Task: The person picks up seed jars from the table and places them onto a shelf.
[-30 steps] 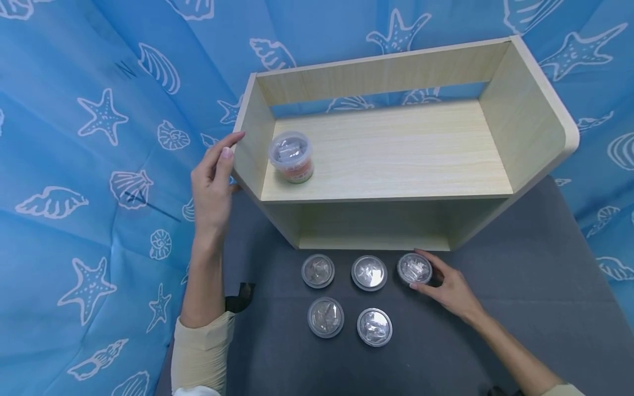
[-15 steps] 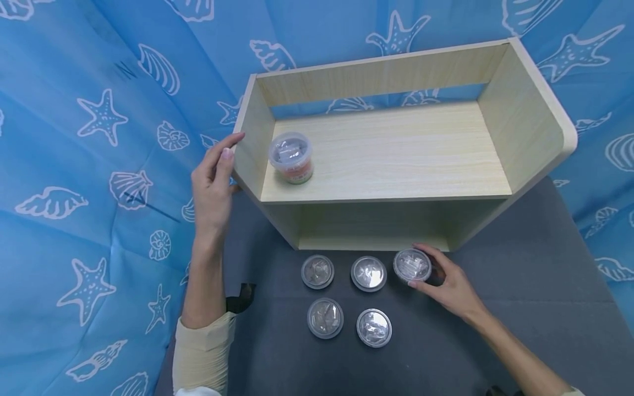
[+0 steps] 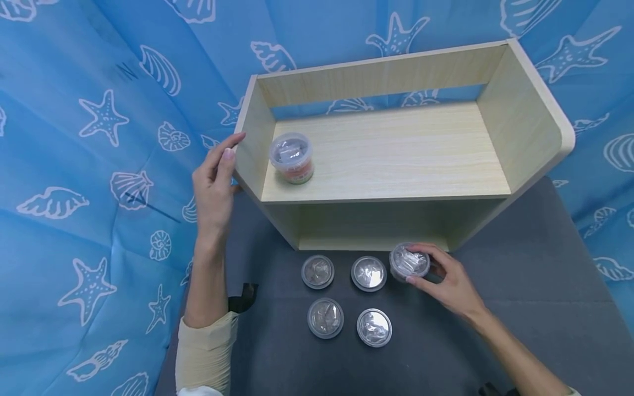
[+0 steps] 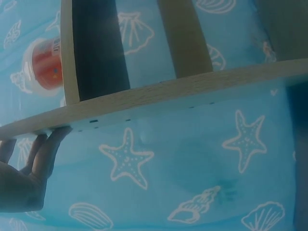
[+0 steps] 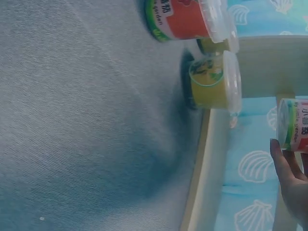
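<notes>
My right hand (image 3: 451, 283) grips a small round plastic tub (image 3: 408, 263) with a clear lid, tilted a little and lifted off the table in front of the shelf. In the right wrist view this tub (image 5: 297, 126) shows a red and green label, the fingers (image 5: 284, 163) around its lower end. My left hand (image 3: 214, 190) rests its fingers against the outer left side of a pale wooden two-tier shelf (image 3: 396, 159). The left wrist view has those fingers (image 4: 45, 154) fairly straight, touching the panel. On the upper tier, at the left, stands another lidded tub (image 3: 292, 158) with reddish contents.
Several more lidded tubs stand on the dark grey tabletop (image 3: 421, 357), among them a back-left tub (image 3: 318, 271) and a front-right tub (image 3: 374, 327). In the right wrist view one tub (image 5: 211, 82) is yellow. A blue seashell curtain (image 3: 99, 231) hangs behind and at the sides.
My right hand has raised the tub from the table, moving it slightly left and toward the shelf, and it now tilts. The left hand stays at the shelf's side.
</notes>
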Demonstrator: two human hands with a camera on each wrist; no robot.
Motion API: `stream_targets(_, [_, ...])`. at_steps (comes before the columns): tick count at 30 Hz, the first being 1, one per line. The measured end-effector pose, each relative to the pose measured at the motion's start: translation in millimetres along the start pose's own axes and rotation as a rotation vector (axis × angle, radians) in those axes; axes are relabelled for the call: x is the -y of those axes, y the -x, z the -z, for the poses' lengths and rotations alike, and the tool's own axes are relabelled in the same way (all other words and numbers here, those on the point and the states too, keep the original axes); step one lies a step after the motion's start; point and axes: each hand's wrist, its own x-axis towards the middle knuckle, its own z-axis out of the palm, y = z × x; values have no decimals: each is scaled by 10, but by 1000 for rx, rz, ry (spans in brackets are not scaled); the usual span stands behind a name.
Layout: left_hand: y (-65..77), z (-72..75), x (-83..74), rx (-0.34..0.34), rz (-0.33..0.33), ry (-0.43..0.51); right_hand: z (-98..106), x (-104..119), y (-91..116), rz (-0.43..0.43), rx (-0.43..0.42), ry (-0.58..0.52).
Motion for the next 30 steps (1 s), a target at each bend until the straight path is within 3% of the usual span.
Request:
stream_targets(11, [-8, -9, 11, -1, 7, 0, 42, 250, -168, 31, 19, -31])
stream_targets(30, [-3, -13, 5, -16, -6, 14, 110, 724, -457, 235, 9, -61])
